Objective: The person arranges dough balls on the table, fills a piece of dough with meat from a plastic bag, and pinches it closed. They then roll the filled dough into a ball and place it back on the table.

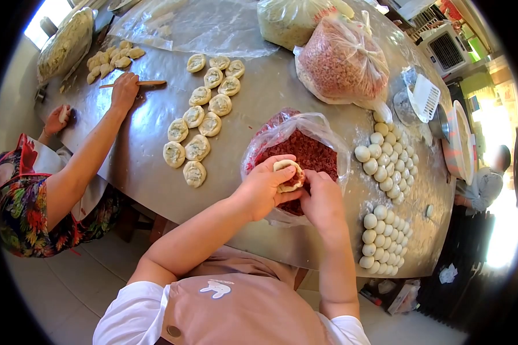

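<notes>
Dough wrapper (280, 165), partly behind fingers (316, 183), filling (292, 180) half-hidden

Tabletop (224, 167): smooth metal, glossy, powder-dusted toward the right edge. Open bag (319, 119) at the near edge: thin, creased, glossy clear plastic. Filling (317, 152) inside: coarse, moist. Dough wrapper (283, 165): matt. Rolling pin (152, 83), toward the left edge: smooth wood. Apron (242, 305): matt cloth.

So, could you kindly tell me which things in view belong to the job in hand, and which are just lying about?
Seemingly part of the job:
the dough piece in the left hand, right hand at its edge;
the open bag of red filling;
likely the dough balls.

Seemingly just lying about:
the white basket;
the boxy appliance.
</notes>
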`<state>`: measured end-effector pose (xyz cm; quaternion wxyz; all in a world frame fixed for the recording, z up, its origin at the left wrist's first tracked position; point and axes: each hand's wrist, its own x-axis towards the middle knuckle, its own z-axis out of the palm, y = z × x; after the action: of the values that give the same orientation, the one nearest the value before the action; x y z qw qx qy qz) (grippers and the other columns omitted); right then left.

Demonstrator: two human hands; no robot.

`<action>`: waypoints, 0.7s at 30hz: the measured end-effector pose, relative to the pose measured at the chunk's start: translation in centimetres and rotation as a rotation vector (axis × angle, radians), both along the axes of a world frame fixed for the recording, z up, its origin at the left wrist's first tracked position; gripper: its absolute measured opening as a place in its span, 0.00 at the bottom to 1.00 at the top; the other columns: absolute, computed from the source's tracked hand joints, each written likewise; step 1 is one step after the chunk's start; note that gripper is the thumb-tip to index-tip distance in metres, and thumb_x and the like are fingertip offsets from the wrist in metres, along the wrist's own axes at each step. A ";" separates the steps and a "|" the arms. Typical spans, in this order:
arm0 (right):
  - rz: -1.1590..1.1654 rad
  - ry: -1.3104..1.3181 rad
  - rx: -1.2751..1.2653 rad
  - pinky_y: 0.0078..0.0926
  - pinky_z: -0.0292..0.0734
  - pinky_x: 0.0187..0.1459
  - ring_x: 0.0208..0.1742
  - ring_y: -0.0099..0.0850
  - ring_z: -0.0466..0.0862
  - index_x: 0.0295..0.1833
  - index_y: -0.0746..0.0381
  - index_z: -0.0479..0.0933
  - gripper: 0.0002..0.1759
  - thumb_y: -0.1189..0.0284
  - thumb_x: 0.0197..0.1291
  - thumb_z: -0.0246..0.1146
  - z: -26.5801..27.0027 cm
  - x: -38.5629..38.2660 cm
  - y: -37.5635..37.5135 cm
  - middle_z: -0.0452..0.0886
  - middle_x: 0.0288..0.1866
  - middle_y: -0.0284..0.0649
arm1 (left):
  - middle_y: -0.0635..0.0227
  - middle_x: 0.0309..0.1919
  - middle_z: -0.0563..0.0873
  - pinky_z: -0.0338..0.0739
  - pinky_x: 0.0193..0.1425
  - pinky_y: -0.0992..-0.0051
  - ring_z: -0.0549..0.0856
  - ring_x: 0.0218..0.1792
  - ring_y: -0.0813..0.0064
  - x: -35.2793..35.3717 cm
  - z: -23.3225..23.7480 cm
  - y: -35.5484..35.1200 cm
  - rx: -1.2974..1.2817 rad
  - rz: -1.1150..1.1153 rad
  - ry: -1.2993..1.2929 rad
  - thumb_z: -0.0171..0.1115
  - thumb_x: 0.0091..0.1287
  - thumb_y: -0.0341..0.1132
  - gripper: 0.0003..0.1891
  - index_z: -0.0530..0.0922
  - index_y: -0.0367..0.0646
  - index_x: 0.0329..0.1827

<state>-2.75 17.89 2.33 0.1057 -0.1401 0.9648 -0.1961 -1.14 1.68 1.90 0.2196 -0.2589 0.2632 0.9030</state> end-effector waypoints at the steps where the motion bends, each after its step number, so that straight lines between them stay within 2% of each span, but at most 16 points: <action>1: 0.001 0.000 -0.032 0.43 0.79 0.48 0.47 0.49 0.83 0.49 0.61 0.81 0.13 0.74 0.57 0.66 -0.4 -0.3 0.0 0.82 0.44 0.49 | 0.64 0.48 0.82 0.82 0.61 0.64 0.84 0.50 0.67 0.3 -0.2 0.2 -0.011 0.003 -0.005 0.54 0.76 0.30 0.11 0.75 0.40 0.58; 4: 0.019 -0.012 -0.020 0.45 0.79 0.46 0.44 0.50 0.83 0.46 0.61 0.81 0.10 0.73 0.58 0.66 -0.9 -1.0 0.2 0.82 0.43 0.50 | 0.63 0.49 0.82 0.82 0.60 0.63 0.84 0.52 0.66 0.2 -2.2 0.0 0.058 -0.054 0.147 0.55 0.75 0.30 0.11 0.75 0.42 0.59; 8: 0.034 0.054 -0.088 0.47 0.78 0.43 0.41 0.52 0.83 0.42 0.61 0.80 0.07 0.73 0.59 0.65 -2.0 -1.2 1.1 0.81 0.40 0.51 | 0.62 0.50 0.82 0.83 0.57 0.64 0.84 0.51 0.64 0.3 -1.3 0.1 -0.038 -0.064 0.080 0.53 0.76 0.29 0.11 0.75 0.41 0.59; 11: -0.055 0.141 -0.274 0.46 0.79 0.41 0.38 0.51 0.82 0.39 0.61 0.80 0.04 0.75 0.58 0.66 -0.9 -1.4 1.3 0.81 0.36 0.51 | 0.62 0.47 0.84 0.83 0.56 0.63 0.85 0.49 0.62 0.2 -2.2 0.2 -0.056 -0.049 0.086 0.53 0.75 0.27 0.11 0.75 0.40 0.58; 14: -0.137 0.198 -0.461 0.40 0.79 0.39 0.37 0.48 0.83 0.41 0.62 0.81 0.06 0.73 0.58 0.68 1.9 -1.0 0.9 0.82 0.35 0.48 | 0.62 0.49 0.82 0.81 0.59 0.63 0.83 0.51 0.65 0.1 -2.9 0.5 -0.070 -0.046 0.089 0.52 0.77 0.30 0.10 0.74 0.41 0.58; 17: -0.048 0.180 -0.538 0.36 0.79 0.39 0.37 0.45 0.83 0.45 0.60 0.83 0.08 0.72 0.59 0.68 3.5 -0.2 0.1 0.81 0.35 0.46 | 0.63 0.53 0.80 0.78 0.63 0.59 0.80 0.55 0.66 0.0 -3.1 1.1 0.064 -0.030 0.104 0.47 0.79 0.34 0.12 0.74 0.43 0.59; 21: 0.008 0.212 -0.564 0.38 0.80 0.41 0.40 0.45 0.83 0.49 0.59 0.82 0.11 0.74 0.60 0.66 2.9 0.5 -0.8 0.82 0.37 0.46 | 0.64 0.57 0.79 0.74 0.64 0.56 0.78 0.59 0.66 0.0 -3.2 1.4 0.058 -0.042 0.085 0.41 0.81 0.40 0.16 0.74 0.45 0.60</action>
<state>-2.26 17.13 5.21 -0.0381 -0.1875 0.8773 -0.4401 -1.15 3.07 -1.29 0.2343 -0.2085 0.2514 0.9157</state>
